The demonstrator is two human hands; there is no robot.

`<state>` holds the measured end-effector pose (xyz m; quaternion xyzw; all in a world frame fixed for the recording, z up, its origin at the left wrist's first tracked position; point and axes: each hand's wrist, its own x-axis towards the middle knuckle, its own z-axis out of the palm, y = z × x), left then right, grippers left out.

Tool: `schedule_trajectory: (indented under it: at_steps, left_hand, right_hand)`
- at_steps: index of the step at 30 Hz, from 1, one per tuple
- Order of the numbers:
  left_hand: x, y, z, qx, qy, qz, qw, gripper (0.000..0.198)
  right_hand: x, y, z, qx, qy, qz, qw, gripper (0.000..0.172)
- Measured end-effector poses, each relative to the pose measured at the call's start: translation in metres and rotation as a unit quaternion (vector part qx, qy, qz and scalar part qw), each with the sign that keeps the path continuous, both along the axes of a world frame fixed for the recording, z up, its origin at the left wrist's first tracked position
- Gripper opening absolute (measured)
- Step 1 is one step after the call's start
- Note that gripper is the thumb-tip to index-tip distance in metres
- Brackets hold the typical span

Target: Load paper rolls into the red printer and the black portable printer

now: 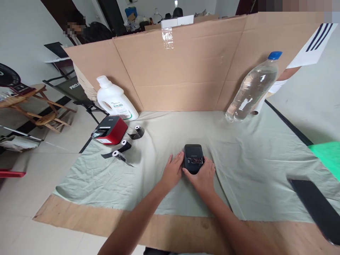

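Note:
A small black box-shaped device (193,150), by its look a portable printer, sits on the cloth in front of me. Clear tape or film with glare lies over its near part. My left hand (173,170) presses along its left side, fingers held close together. On the right side, my right hand (203,177) wraps round the near corner, its thumb across the front edge. To the left lie a paper roll (115,153) with a dark strip, a second roll (124,144) and a third roll (137,131). Behind them stands a red and black printer (119,129).
A white jug (114,99) and a large water bottle (252,88) lean against the cardboard screen (183,71). A black phone (316,209) lies on the right. Beyond the screen are a person (92,32) and a striped white sleeve (313,46).

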<state>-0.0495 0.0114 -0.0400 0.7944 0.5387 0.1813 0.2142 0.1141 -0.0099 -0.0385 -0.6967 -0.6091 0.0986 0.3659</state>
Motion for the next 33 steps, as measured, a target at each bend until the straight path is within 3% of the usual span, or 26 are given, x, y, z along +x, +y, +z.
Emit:
schedule_trajectory:
  at_steps: [8,20,25,33]
  left_hand:
    - [0.000,0.003,-0.001,0.057,0.087,-0.022,0.994,0.073]
    - [-0.004,0.004,0.008,-0.054,-0.123,0.013,0.991,0.067]
    - [-0.001,0.009,0.015,-0.042,-0.129,0.001,0.991,0.067]
    - [0.011,0.046,0.028,-0.041,-0.117,0.044,0.991,0.051]
  right_hand:
    - [-0.001,0.003,-0.009,0.006,0.007,-0.005,1.000,0.093]
    - [0.000,0.003,-0.006,-0.014,0.020,-0.007,1.000,0.090]
    - [-0.001,0.003,-0.006,-0.012,0.029,-0.007,0.999,0.090]
    - [0.001,0.002,-0.004,-0.019,0.022,0.000,1.000,0.089]
